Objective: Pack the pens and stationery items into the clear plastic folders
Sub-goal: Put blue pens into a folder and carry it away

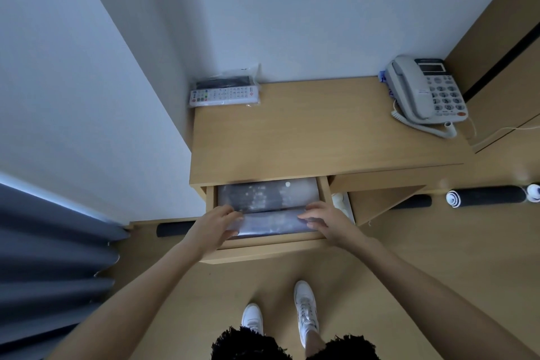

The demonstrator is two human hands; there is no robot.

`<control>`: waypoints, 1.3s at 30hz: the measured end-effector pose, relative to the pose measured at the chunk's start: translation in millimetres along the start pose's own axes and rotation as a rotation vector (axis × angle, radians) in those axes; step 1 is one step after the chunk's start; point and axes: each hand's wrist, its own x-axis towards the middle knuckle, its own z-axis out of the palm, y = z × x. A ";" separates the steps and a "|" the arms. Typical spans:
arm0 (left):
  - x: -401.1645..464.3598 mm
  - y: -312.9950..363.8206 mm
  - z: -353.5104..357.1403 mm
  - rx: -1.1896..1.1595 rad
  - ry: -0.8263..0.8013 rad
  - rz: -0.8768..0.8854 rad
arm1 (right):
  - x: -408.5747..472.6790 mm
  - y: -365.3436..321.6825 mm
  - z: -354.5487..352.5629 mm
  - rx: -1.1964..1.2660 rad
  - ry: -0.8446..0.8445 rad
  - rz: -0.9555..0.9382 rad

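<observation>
Both the left hand (217,223) and right hand (323,219) pinch a clear folder (271,222) in the open drawer (263,245). Its contents are blurred, so packing seems near done or just starting; I cannot tell.

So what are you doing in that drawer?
A person stands at a desk with its drawer pulled open. The left hand and the right hand each grip an end of a clear folder at the drawer's front. Another folder lies behind it. A phone and remotes sit on top.
</observation>
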 end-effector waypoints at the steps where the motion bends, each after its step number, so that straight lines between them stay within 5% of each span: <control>1: -0.7 -0.2 0.7 -0.011 0.001 -0.007 | 2.2 0.0 0.1 -0.018 -0.015 0.003; 12: 2.8 5.0 7.9 -0.063 -0.091 -0.253 | 15.2 -7.3 5.8 -0.225 -0.073 0.043; 25: 0.9 7.6 -7.0 0.062 -0.011 -0.126 | 10.8 -7.6 -4.7 -0.239 -0.073 0.094; 35: 11.8 9.1 4.9 0.221 -0.179 -0.128 | 24.9 -16.4 -2.3 -0.439 -0.300 0.000; 39: 13.3 11.9 3.2 0.113 -0.205 -0.175 | 25.6 -13.4 -4.1 -0.516 -0.297 -0.035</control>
